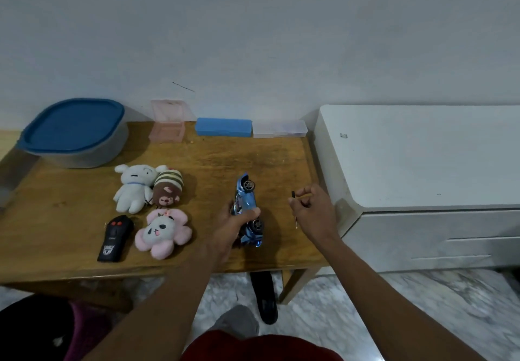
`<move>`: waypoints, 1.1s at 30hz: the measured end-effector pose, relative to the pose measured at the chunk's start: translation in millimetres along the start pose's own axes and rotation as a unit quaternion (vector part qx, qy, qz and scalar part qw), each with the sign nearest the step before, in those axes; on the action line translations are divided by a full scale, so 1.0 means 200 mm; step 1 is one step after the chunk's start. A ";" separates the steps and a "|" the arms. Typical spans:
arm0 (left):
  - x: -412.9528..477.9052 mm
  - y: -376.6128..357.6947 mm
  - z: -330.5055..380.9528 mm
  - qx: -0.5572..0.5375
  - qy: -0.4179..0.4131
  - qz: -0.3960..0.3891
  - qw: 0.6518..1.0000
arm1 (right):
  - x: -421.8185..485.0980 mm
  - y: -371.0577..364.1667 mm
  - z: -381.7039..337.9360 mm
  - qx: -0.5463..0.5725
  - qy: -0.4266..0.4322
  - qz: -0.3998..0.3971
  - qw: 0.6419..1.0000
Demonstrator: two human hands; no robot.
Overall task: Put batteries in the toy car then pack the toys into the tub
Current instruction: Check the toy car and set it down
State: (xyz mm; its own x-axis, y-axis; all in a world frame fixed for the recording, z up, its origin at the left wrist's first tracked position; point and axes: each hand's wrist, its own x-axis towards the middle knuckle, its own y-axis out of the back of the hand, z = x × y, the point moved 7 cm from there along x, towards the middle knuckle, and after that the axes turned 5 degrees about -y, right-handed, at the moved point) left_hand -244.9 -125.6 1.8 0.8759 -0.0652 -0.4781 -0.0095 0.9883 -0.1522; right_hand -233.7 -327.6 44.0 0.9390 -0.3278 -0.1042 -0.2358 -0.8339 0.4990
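Wooden table (70, 220) against a pale wall: your left hand (233, 228) curls round the blue toy car (247, 200), thumb pressed over its body. You hold it tipped on its side, both visible wheels facing your right hand (312, 208). That hand is just beside the car without touching it, and its fingers are curled round a slim screwdriver (304, 197) (yellowish handle, thin shaft pointing down at the tabletop).

Well beyond and left of your left hand stands the grey tub (84, 155), its blue lid (73, 124) on, so its contents are hidden. Along the wall beyond both hands sit a pink box (167, 132) with its lid raised, a shut blue case (223, 127) and a clear case (279, 129); what they hold cannot be made out.

Left of your left hand lie a white plush (133, 191), a striped brown plush (168, 191) touching it, a pink panda plush (163, 232) and a black remote control (114, 238). A white cabinet (422, 158) stands to the right of your right hand.
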 end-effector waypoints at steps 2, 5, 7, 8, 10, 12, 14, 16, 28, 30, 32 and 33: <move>0.01 0.02 0.01 0.042 -0.011 0.036 0.998 | 0.01 0.00 -0.01 -0.002 -0.004 -0.005 1.000; 0.03 0.05 0.03 0.144 -0.062 0.100 0.983 | 0.03 -0.01 -0.02 0.001 -0.007 -0.009 1.000; 0.04 0.06 0.05 0.205 -0.087 0.150 0.963 | 0.05 -0.03 -0.02 0.002 -0.009 -0.014 1.000; 0.04 0.06 0.06 0.254 -0.089 0.174 0.947 | 0.06 -0.04 -0.02 0.001 -0.011 -0.015 1.000; 0.04 0.08 0.06 0.382 -0.066 0.222 0.895 | 0.08 -0.06 -0.01 -0.007 -0.011 -0.014 1.000; 0.04 0.08 0.07 0.461 -0.040 0.255 0.849 | 0.09 -0.08 0.01 -0.015 -0.013 -0.014 1.000; 0.05 0.08 0.05 0.487 -0.022 0.267 0.831 | 0.10 -0.09 0.03 -0.022 -0.017 -0.017 0.999; 0.06 0.09 0.02 0.500 -0.007 0.274 0.821 | 0.09 -0.10 0.03 -0.033 -0.017 -0.020 0.999; 0.07 0.12 -0.03 0.502 0.024 0.265 0.823 | 0.11 -0.09 0.08 -0.029 -0.024 -0.027 0.999; 0.05 0.11 0.01 0.526 0.009 0.275 0.804 | 0.10 -0.10 0.07 -0.031 -0.022 -0.031 0.999; 0.04 0.12 0.07 0.533 -0.037 0.281 0.798 | 0.11 -0.12 0.04 -0.041 -0.019 -0.039 0.998; 0.04 0.13 0.11 0.527 -0.068 0.274 0.802 | 0.12 -0.13 0.01 -0.051 -0.017 -0.047 0.997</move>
State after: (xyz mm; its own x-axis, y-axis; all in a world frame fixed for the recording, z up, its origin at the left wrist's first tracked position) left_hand -227.4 -97.2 13.0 0.9250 0.3626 -0.1136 -0.0609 0.4364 0.8977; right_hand -205.4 -315.5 26.2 0.9464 -0.2661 -0.1829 -0.1182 -0.8126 0.5707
